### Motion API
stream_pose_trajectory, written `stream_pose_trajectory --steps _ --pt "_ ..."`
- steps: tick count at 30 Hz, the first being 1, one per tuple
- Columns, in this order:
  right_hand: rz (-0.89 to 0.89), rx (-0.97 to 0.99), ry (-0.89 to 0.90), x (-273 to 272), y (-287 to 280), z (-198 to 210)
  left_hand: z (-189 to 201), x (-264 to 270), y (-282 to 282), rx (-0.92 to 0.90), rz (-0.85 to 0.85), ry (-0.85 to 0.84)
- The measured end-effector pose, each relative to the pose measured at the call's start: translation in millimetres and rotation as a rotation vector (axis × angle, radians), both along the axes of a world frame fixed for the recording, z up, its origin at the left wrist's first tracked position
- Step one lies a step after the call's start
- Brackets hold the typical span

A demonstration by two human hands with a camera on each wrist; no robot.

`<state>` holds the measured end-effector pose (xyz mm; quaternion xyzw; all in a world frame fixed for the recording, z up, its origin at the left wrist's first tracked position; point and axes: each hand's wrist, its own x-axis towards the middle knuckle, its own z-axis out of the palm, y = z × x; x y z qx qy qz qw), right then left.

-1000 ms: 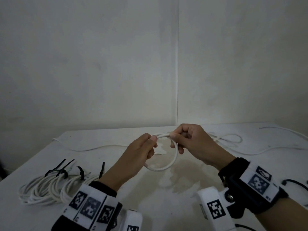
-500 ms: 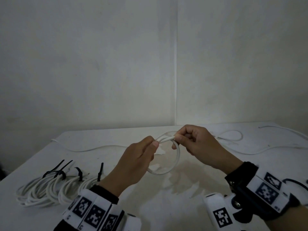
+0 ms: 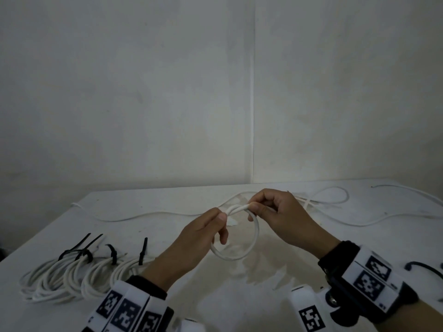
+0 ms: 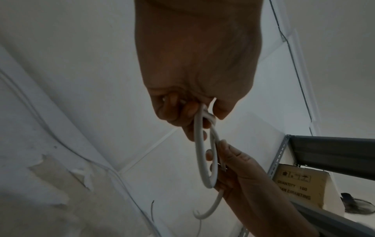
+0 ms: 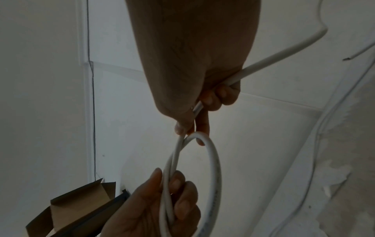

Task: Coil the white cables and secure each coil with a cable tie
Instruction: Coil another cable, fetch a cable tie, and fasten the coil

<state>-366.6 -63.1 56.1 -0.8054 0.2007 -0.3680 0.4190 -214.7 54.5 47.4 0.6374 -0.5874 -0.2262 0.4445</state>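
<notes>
A: Head view?
B: Centre frame: left hand (image 3: pixel 201 238) and right hand (image 3: pixel 278 214) each pinch the white cable (image 3: pixel 256 236) loop above the table (image 3: pixel 263 295). Tied coils (image 3: pixel 72 274) lower left.
A: Wrist views?
B: Left: fingers (image 4: pixel 182 112) curled on the loop top. Right: thumb and fingers (image 5: pixel 202 121) clamp the cable.

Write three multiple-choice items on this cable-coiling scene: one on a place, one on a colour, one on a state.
1. Where do the finished coils lie on the table?
A. near left
B. far right
C. centre

2. What colour are the cable ties on them?
A. white
B. black
C. red

3. How is the loop held?
A. lying loose on the table
B. by one hand only
C. by both hands

Key: 1 A, they lie beside the left hand's wrist; 2 B, dark straps on white cable; 3 C, the right hand pinches it too.
</notes>
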Motion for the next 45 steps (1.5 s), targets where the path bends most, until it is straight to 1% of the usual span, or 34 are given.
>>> stream_pose_trajectory --steps 3,5,8,10,13,15,20,22,25,29,33,38,42,45 --pt "-0.017 0.022 -0.015 0.8 -0.3 -2.7 -1.1 0.0 0.0 0.019 -0.008 -0.022" --pt "-0.024 0.028 -0.028 1.4 -0.4 -2.6 1.5 -0.9 -0.3 0.031 -0.028 0.006" --pt "-0.043 0.011 -0.038 3.8 -0.6 -1.2 5.3 -2.7 -1.1 0.038 -0.066 0.164" --pt "-0.055 0.013 -0.057 6.3 -1.5 0.0 5.8 -2.9 -2.7 0.02 -0.062 0.271" --pt "-0.06 0.021 -0.086 11.5 -3.7 4.8 5.8 -2.5 -6.3 -0.016 -0.078 0.487" --pt "-0.067 0.007 -0.079 13.9 -7.8 7.6 7.1 -1.4 -8.0 -0.034 -0.074 0.596" --pt "-0.095 -0.149 0.027 9.5 -25.6 3.7 14.7 16.0 -6.1 -0.119 0.032 0.777" --pt "-0.091 -0.211 0.063 4.4 -31.9 -0.1 17.5 25.6 -4.1 -0.154 0.077 0.825" --pt "-0.13 -0.302 0.075 0.2 -43.6 -3.7 19.4 37.0 -1.1 -0.21 0.13 0.882" --pt "-0.192 -0.395 0.147 6.3 -62.7 -11.7 19.6 48.8 1.7 -0.29 0.153 0.96" --pt "-0.186 -0.615 0.195 24.2 -69.7 -28.6 20.3 51.1 0.3 -0.303 0.185 0.938" --pt "-0.086 -0.879 0.258 45.5 -56.7 -47.3 18.7 48.9 -3.6 -0.298 0.29 0.759" --pt "0.036 -1.1 0.201 57.4 -33.3 -58.3 16.2 48.9 -6.8 -0.298 0.342 0.645" --pt "0.079 -1.186 0.146 61.2 -18.4 -59.1 14.3 47.0 -9.2 -0.285 0.362 0.588"
